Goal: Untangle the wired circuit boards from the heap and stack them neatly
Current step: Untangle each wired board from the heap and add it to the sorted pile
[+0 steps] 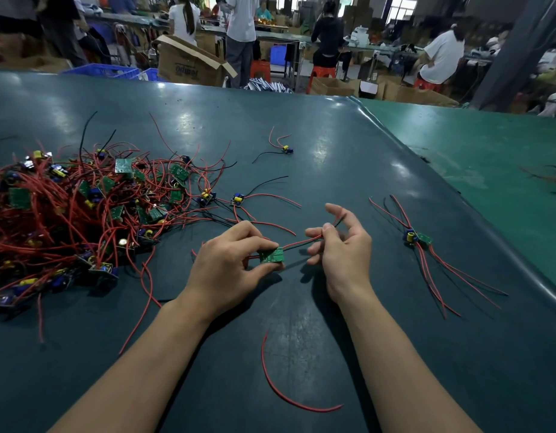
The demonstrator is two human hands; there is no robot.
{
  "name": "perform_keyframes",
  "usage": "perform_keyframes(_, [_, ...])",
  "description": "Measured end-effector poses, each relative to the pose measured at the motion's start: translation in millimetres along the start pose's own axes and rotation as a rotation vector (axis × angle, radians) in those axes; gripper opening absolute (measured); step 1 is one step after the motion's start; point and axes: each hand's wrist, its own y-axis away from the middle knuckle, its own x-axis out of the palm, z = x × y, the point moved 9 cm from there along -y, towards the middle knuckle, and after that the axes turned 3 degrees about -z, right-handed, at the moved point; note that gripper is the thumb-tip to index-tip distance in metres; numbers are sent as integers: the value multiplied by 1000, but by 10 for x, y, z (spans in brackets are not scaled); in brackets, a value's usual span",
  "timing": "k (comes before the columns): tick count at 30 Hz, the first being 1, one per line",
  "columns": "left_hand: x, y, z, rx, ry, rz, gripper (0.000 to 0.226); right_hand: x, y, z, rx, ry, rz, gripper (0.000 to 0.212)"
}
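A loose red wire [289, 392] lay nearest on the counter [348, 157]. The left hand [230, 264] pinched a board [272, 255] while the right hand [342, 245] gripped its leads [301, 243], apparently straightening them. Next, likely, onto the stack [416, 238] at right; the heap [83, 207] lay left.

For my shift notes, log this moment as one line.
left hand: holds circuit board | right hand: pinches its wires | heap: left

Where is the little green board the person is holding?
The green board sits mid-frame, pinched in the left hand, its wires running to the right hand, right of the heap.
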Motion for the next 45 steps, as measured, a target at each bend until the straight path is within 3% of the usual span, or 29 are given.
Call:
perform_keyframes(8, [-18, -3, 30, -14, 9, -12, 27, -63, -45, -20, 37, -117, -50, 17])
perform_keyframes(14, [14, -2, 11, -1, 4, 14, 28, -152, -48, 51, -116, 115, -138, 29])
perform_keyframes(20, [-29, -7, 23, -25, 13, -27, 28, -127, -70, 56, -54, -20, -72, 18])
perform_keyframes(25, [-75, -3, 45, -53, -56, -76, 27, -195, 44, 229, -262, 257, -168, 26])
perform_keyframes(29, [-168, 4, 47, -86, -129, -170, 27, -11, 36, 25, 74, -105, -10, 50])
perform_keyframes(33, [-277, 12, 32, -79, -176, -272, 26, 254, 196, -167, 303, -136, 224, 35])
perform_keyframes(35, [-275, 7, -20, -43, -156, -284, 26, 265, 219, -187, 354, -255, 197, 55])
perform_keyframes(38, [-312, 13, -37, -58, -173, -328, 26, 110, 130, -62, 232, -263, 64, 64])
perform_keyframes(41, [-401, 31, 28, -127, -234, -390, 26, 65, 156, 49, 36, 27, 50, 35])
perform_keyframes(43, [-384, 28, 16, -114, -235, -374, 26, 200, 227, 45, -15, 176, 170, 19])
perform_keyframes(45, [-278, 8, -59, -36, -181, -294, 25, 382, 314, 33, -32, 211, 359, 27])
